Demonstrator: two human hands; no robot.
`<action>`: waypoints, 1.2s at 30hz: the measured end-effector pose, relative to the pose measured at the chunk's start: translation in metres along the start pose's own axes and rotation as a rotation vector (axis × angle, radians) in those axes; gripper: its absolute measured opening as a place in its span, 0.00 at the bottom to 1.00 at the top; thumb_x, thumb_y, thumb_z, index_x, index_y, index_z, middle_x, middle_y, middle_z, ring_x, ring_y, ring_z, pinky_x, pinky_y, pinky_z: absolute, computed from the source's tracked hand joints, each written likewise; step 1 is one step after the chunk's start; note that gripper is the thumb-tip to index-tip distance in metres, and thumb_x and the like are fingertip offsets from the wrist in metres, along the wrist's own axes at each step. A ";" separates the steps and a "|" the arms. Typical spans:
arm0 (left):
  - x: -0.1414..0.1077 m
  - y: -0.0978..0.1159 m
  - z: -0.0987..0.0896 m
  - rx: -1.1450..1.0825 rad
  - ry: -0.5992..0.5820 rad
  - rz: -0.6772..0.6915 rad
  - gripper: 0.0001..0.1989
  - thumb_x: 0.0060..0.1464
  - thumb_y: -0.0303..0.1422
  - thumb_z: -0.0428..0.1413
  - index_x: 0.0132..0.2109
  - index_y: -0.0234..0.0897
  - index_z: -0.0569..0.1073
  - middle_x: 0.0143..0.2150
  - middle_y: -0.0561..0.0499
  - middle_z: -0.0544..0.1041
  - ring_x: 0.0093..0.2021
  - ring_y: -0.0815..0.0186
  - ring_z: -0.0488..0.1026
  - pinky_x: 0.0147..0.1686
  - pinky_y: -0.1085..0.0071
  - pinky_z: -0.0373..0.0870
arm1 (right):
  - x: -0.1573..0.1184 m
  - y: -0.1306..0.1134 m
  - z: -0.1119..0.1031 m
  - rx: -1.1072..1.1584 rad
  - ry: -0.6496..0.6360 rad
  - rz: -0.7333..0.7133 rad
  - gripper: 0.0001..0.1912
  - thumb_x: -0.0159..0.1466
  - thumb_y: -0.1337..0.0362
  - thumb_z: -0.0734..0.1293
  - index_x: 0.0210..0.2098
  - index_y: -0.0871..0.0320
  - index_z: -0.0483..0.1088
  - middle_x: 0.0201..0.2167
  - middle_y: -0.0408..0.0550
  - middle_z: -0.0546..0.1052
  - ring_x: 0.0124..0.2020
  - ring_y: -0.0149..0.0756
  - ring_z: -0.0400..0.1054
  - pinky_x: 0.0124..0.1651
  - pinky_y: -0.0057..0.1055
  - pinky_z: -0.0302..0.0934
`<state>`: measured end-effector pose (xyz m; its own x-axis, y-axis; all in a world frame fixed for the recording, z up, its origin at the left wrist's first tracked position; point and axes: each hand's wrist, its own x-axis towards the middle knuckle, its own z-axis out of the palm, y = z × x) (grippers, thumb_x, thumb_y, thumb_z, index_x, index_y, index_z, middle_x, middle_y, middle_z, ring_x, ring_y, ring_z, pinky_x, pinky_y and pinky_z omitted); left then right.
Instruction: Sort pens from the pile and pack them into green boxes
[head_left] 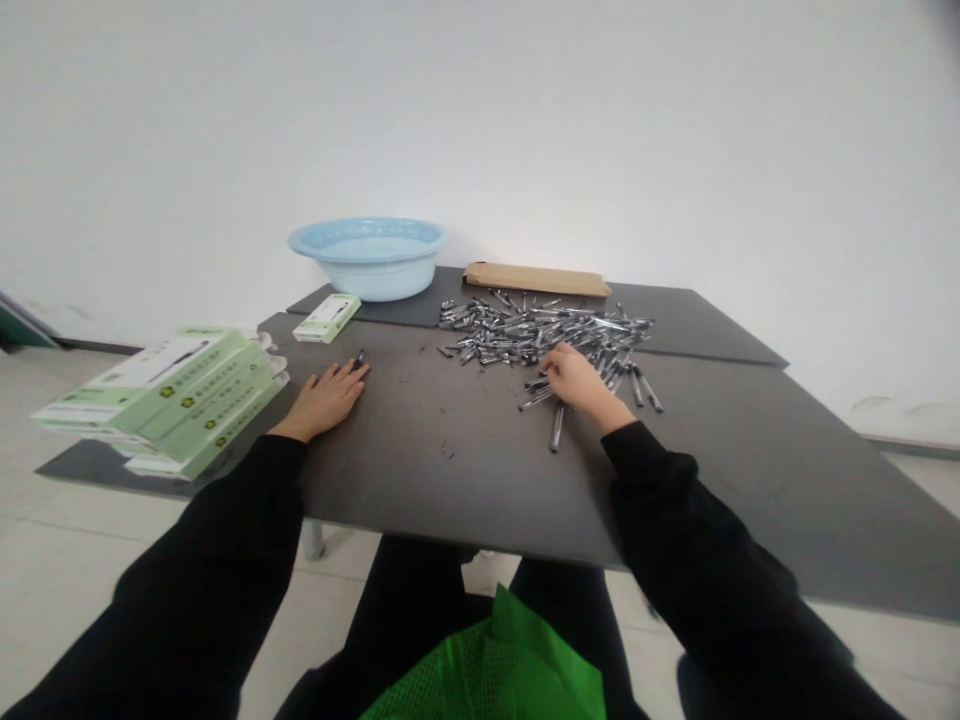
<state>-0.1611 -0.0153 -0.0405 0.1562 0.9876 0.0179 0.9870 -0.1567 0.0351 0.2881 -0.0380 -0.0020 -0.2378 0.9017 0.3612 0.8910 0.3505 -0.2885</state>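
From my station I have the left hand [328,398] resting palm-down on the dark tabletop [465,480], fingers extended and slightly spread, with a small black piece [360,356] by the fingertips. The right hand [576,376] is bent over the near edge of the pen heap [510,335], fingers curled inward; from this angle I can't tell whether they pinch a pen or merely touch the pile.

The clear-barrelled pens lie scattered ahead of me, right of centre, with one loose pen [556,428] just below the right hand. I'd judge plenty left to handle, since the heap is large and unordered. The stacked green-and-white cartons [157,395] at my left and the single carton [328,318] near the blue basin [375,265] may be finished or waiting; I can't see inside them, so I won't count any as done.
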 end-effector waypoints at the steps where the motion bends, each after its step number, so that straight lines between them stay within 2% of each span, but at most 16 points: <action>1: -0.001 0.000 -0.001 -0.002 0.007 -0.003 0.30 0.67 0.41 0.33 0.72 0.42 0.53 0.74 0.44 0.51 0.72 0.48 0.49 0.66 0.43 0.47 | 0.000 -0.003 -0.004 -0.015 0.026 0.030 0.15 0.61 0.75 0.57 0.35 0.61 0.75 0.40 0.54 0.74 0.42 0.39 0.70 0.48 0.30 0.62; 5: -0.005 0.010 -0.010 -0.068 0.126 -0.075 0.31 0.66 0.42 0.35 0.72 0.39 0.54 0.74 0.39 0.51 0.70 0.44 0.54 0.63 0.40 0.53 | -0.004 -0.014 -0.021 -0.103 0.042 0.250 0.14 0.62 0.69 0.59 0.42 0.59 0.74 0.41 0.55 0.77 0.43 0.43 0.72 0.44 0.32 0.62; 8: -0.006 0.022 -0.015 -0.072 0.314 -0.122 0.31 0.66 0.41 0.36 0.71 0.32 0.54 0.72 0.35 0.53 0.69 0.42 0.55 0.62 0.42 0.56 | -0.010 -0.023 -0.035 -0.181 -0.099 0.418 0.14 0.62 0.62 0.61 0.40 0.59 0.76 0.38 0.57 0.80 0.42 0.48 0.74 0.41 0.34 0.63; 10: -0.003 0.027 -0.013 -0.049 0.369 -0.106 0.32 0.66 0.39 0.35 0.71 0.29 0.54 0.73 0.36 0.53 0.70 0.43 0.52 0.64 0.45 0.54 | -0.014 -0.029 -0.043 -0.200 -0.195 0.457 0.17 0.64 0.58 0.59 0.34 0.60 0.77 0.37 0.60 0.80 0.42 0.49 0.75 0.40 0.34 0.63; 11: 0.000 0.028 -0.011 -0.039 0.341 -0.089 0.32 0.66 0.39 0.35 0.71 0.27 0.54 0.73 0.36 0.53 0.71 0.43 0.52 0.64 0.45 0.54 | -0.017 -0.031 -0.046 -0.199 -0.225 0.468 0.20 0.65 0.57 0.57 0.33 0.60 0.77 0.37 0.61 0.81 0.42 0.49 0.75 0.41 0.34 0.63; 14: 0.009 0.027 -0.001 0.004 0.156 -0.054 0.33 0.65 0.39 0.35 0.69 0.21 0.57 0.72 0.33 0.53 0.70 0.41 0.54 0.63 0.43 0.54 | -0.025 -0.038 -0.051 -0.188 -0.275 0.511 0.25 0.67 0.55 0.54 0.34 0.62 0.78 0.39 0.63 0.81 0.45 0.50 0.76 0.42 0.35 0.63; 16: 0.013 0.025 0.005 0.036 0.098 -0.047 0.34 0.65 0.41 0.36 0.68 0.19 0.58 0.72 0.31 0.53 0.69 0.40 0.55 0.63 0.44 0.55 | -0.032 -0.043 -0.049 -0.205 -0.313 0.541 0.27 0.68 0.53 0.53 0.35 0.63 0.79 0.39 0.65 0.81 0.46 0.52 0.76 0.44 0.37 0.64; 22: 0.015 0.021 0.008 0.052 0.101 -0.034 0.35 0.64 0.43 0.38 0.68 0.20 0.58 0.72 0.32 0.53 0.70 0.43 0.54 0.65 0.48 0.53 | -0.057 -0.060 -0.033 -0.255 -0.402 0.611 0.28 0.65 0.46 0.59 0.43 0.62 0.78 0.42 0.67 0.80 0.47 0.57 0.75 0.45 0.43 0.67; 27: 0.016 0.020 0.009 0.009 0.125 0.045 0.32 0.63 0.37 0.37 0.67 0.18 0.59 0.72 0.28 0.50 0.70 0.45 0.55 0.64 0.50 0.56 | -0.072 -0.066 -0.025 -0.300 -0.412 0.597 0.24 0.65 0.52 0.60 0.45 0.64 0.77 0.42 0.67 0.80 0.48 0.57 0.75 0.45 0.42 0.67; 30: 0.012 0.021 0.008 -0.006 0.144 0.054 0.32 0.63 0.37 0.38 0.68 0.19 0.57 0.73 0.27 0.48 0.70 0.41 0.54 0.63 0.46 0.56 | -0.082 -0.068 -0.026 -0.309 -0.405 0.587 0.20 0.65 0.56 0.59 0.43 0.63 0.77 0.41 0.65 0.80 0.46 0.54 0.76 0.43 0.39 0.66; 32: 0.006 0.025 0.003 -0.020 0.223 0.022 0.33 0.63 0.40 0.40 0.68 0.22 0.58 0.73 0.28 0.47 0.70 0.37 0.50 0.64 0.41 0.51 | -0.090 -0.069 -0.028 -0.301 -0.407 0.581 0.18 0.65 0.57 0.59 0.39 0.61 0.77 0.40 0.62 0.81 0.44 0.51 0.77 0.40 0.36 0.65; 34: -0.002 0.035 -0.006 -0.060 0.387 0.010 0.32 0.63 0.41 0.43 0.68 0.25 0.60 0.73 0.29 0.48 0.71 0.36 0.46 0.65 0.39 0.46 | -0.098 -0.070 -0.031 -0.295 -0.390 0.560 0.18 0.66 0.56 0.58 0.34 0.58 0.76 0.37 0.59 0.81 0.41 0.49 0.77 0.37 0.34 0.62; 36: -0.009 0.054 -0.018 -0.154 0.529 0.061 0.29 0.62 0.38 0.44 0.64 0.24 0.64 0.72 0.29 0.51 0.72 0.41 0.47 0.67 0.45 0.46 | -0.102 -0.072 -0.035 -0.296 -0.334 0.514 0.19 0.68 0.55 0.56 0.32 0.56 0.75 0.34 0.56 0.81 0.38 0.46 0.77 0.34 0.31 0.58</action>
<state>-0.1095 -0.0333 -0.0205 0.1330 0.8422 0.5225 0.9537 -0.2523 0.1639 0.2617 -0.1640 0.0134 0.1803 0.9815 -0.0639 0.9796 -0.1850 -0.0779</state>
